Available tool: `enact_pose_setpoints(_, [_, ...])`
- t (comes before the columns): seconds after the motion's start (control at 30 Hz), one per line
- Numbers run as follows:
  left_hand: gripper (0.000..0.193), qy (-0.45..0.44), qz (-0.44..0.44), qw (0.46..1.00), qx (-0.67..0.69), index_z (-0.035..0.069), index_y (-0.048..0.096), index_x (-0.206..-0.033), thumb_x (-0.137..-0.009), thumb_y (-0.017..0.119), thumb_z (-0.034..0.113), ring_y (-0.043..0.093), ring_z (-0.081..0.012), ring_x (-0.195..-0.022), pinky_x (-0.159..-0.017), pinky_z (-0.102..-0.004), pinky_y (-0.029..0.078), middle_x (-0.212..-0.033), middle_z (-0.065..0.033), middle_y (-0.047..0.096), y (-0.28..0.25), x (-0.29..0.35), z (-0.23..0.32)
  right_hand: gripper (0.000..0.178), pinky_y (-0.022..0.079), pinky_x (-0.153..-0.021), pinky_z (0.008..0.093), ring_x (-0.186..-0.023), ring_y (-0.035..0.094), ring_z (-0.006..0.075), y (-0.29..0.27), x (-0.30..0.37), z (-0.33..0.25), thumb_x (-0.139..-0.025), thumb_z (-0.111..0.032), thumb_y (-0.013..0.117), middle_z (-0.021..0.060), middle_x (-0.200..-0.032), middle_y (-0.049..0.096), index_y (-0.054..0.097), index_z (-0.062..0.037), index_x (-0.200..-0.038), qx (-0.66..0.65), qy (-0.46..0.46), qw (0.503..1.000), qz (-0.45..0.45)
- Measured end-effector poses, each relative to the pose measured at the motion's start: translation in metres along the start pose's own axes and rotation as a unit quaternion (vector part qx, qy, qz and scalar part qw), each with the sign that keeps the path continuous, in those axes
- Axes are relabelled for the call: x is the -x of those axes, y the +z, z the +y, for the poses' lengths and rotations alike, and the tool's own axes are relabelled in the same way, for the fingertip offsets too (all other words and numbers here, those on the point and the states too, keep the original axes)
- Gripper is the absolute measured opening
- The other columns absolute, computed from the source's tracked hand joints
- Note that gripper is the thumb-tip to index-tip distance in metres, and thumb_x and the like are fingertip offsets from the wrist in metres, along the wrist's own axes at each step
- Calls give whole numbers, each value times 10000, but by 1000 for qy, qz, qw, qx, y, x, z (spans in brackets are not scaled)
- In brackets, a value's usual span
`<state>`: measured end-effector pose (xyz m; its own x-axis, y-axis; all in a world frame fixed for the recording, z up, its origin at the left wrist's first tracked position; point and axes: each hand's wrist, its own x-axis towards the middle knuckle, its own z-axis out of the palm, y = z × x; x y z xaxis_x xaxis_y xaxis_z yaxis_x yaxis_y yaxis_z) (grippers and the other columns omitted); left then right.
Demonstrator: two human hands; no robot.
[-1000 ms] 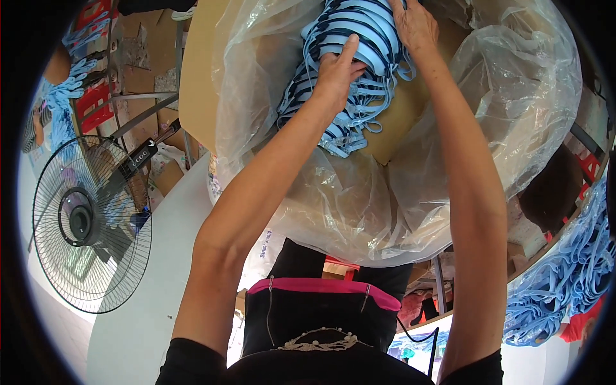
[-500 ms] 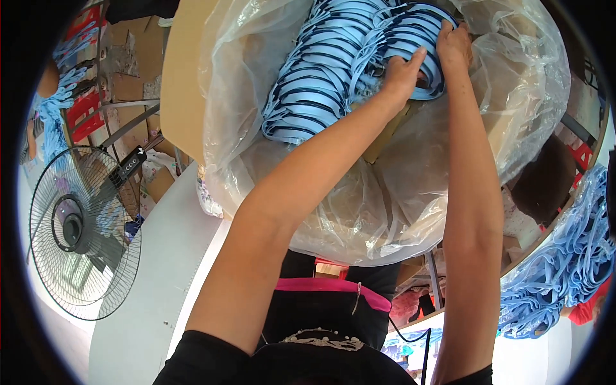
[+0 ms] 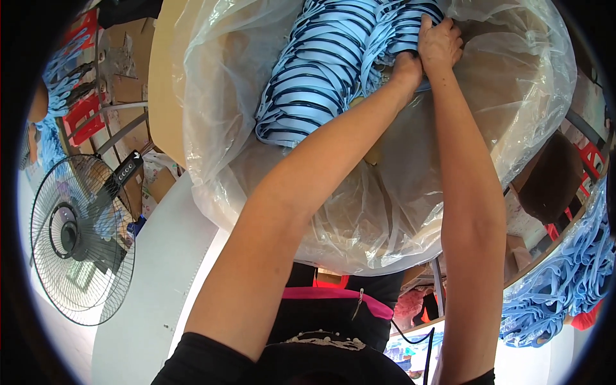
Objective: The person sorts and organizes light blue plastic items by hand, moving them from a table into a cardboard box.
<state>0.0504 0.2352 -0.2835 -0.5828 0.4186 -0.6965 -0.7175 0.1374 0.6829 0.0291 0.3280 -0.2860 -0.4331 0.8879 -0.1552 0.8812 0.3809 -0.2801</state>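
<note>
Two rows of nested light blue straps with dark blue edging lie in a clear plastic liner. The longer row of straps is on the left and the shorter row of straps is at the upper right. My right hand grips the outer right side of the shorter row, fingers bent over it. My left hand is pressed against the near end of that row, just beside my right wrist; its fingers are hidden among the straps. Thin loose strap ends hang between the rows.
The liner covers a cardboard box with a raised flap on the left. A standing fan is at the left by a pale surface. Another heap of blue straps lies at the right, near a brown seat.
My left hand has pushed in deeper, and its thumb and fingers no longer show. My right hand has shifted slightly left and nearer, closer to the left hand.
</note>
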Motion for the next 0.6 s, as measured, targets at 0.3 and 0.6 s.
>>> enact_pose_setpoints(0.3, [358, 412, 81, 823, -383, -2, 647, -1248, -891, 632, 7, 598, -286, -1016, -935, -406, 477, -1162, -115, 660, -75, 71, 63, 307, 478, -901, 511, -1023, 619, 416, -21, -2, -15, -939, -174, 591, 213, -1130, 650, 621, -37, -1211, -50, -254, 951, 172])
enact_pose_setpoints(0.6, [660, 427, 34, 716, -551, -39, 489, -1408, -802, 737, 43, 526, -387, -1211, -1071, -431, 470, -1411, -184, 528, -86, 17, 57, 725, 423, -1118, 463, -1313, 546, 431, 1, -69, 16, -1013, -551, 469, 292, -1416, 562, 457, 1, -1483, 88, -97, 979, -158])
